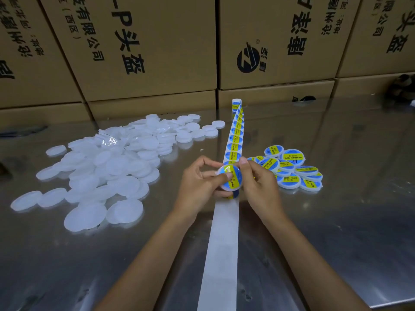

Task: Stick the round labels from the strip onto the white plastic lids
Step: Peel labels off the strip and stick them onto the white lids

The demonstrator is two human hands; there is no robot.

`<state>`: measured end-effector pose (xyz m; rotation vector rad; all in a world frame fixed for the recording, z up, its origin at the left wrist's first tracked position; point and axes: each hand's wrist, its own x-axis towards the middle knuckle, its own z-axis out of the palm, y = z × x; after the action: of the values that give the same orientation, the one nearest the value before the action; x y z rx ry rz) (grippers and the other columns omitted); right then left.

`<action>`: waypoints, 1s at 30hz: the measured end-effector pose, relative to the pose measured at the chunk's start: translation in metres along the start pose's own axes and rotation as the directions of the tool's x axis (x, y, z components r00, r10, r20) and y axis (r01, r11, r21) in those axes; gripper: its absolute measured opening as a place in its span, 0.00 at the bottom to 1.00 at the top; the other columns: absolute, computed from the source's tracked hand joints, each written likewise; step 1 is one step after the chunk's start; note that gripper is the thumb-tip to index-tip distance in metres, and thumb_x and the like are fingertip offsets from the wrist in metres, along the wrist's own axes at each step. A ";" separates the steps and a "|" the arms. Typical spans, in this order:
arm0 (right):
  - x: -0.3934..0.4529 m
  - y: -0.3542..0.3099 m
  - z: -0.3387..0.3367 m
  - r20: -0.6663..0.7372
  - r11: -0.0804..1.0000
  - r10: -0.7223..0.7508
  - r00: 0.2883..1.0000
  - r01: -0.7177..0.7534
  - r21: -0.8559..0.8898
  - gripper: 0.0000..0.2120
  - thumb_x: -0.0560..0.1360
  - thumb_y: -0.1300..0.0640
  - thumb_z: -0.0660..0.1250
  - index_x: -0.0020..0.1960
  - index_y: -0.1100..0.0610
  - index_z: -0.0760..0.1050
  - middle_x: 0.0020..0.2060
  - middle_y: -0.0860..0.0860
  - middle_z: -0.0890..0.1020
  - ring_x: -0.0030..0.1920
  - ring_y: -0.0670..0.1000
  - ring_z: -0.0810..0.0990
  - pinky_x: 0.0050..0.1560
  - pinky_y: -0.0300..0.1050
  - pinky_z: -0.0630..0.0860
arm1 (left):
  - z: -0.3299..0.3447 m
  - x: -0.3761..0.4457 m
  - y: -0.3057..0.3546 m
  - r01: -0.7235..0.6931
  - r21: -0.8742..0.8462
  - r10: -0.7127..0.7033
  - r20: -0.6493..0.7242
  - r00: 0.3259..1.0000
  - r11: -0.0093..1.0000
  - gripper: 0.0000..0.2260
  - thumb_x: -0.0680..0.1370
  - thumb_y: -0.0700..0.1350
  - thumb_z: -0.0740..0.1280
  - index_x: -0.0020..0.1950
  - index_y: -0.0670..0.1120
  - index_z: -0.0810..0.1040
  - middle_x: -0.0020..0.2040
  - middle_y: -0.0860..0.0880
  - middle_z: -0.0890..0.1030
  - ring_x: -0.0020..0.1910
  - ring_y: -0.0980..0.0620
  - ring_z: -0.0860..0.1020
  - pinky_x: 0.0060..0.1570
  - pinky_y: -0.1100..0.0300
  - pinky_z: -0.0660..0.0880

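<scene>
Left hand (pixel 199 182) and right hand (pixel 258 182) fingers pinch 1 round white plastic lid (pixel 231 178) above the white backing strip (pixel 224 232), blue-yellow label on. Likely light, stiff, slick: hold by rim.

The lower edge of the lid (pixel 231 178) is covered by the left hand (pixel 197 182), and its right rim by the right hand (pixel 258 182). The strip (pixel 222 254) is cut off by the bottom edge. Small print on the labels cannot be read. A dark object (pixel 402 86), possibly cloth, is clipped at the right edge.
</scene>
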<state>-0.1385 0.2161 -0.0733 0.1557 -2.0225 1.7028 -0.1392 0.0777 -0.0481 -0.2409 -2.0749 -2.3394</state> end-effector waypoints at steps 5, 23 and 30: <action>-0.004 -0.002 0.006 0.223 0.998 0.024 0.974 -0.037 0.056 0.15 0.74 0.52 0.74 0.59 0.48 0.79 0.43 0.51 0.85 0.44 0.53 0.83 0.47 0.53 0.79 | -0.007 0.001 0.001 -0.013 -0.127 0.004 -0.075 0.997 0.992 0.10 0.75 0.38 0.74 0.49 0.40 0.74 0.44 0.37 0.86 0.42 0.41 0.86 0.36 0.54 0.82; -0.002 0.001 0.000 0.083 0.998 0.030 0.996 -0.034 0.047 0.11 0.82 0.62 0.61 0.51 0.58 0.82 0.32 0.47 0.83 0.30 0.43 0.78 0.31 0.34 0.73 | -0.011 0.005 0.000 0.088 -0.059 -0.076 0.183 0.980 0.994 0.11 0.77 0.35 0.71 0.58 0.46 0.82 0.53 0.44 0.86 0.49 0.44 0.86 0.42 0.57 0.83; -0.001 -0.001 0.004 0.196 0.994 0.076 0.978 -0.090 0.064 0.07 0.79 0.57 0.67 0.56 0.55 0.81 0.28 0.49 0.72 0.32 0.48 0.71 0.36 0.42 0.70 | -0.017 0.007 0.001 0.077 -0.065 -0.080 -0.045 0.996 0.995 0.10 0.73 0.34 0.75 0.52 0.41 0.80 0.46 0.43 0.87 0.43 0.45 0.86 0.35 0.56 0.82</action>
<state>-0.1386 0.2123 -0.0731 0.2743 -2.1326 1.8790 -0.1479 0.0612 -0.0478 -0.1041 -2.0275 -2.4321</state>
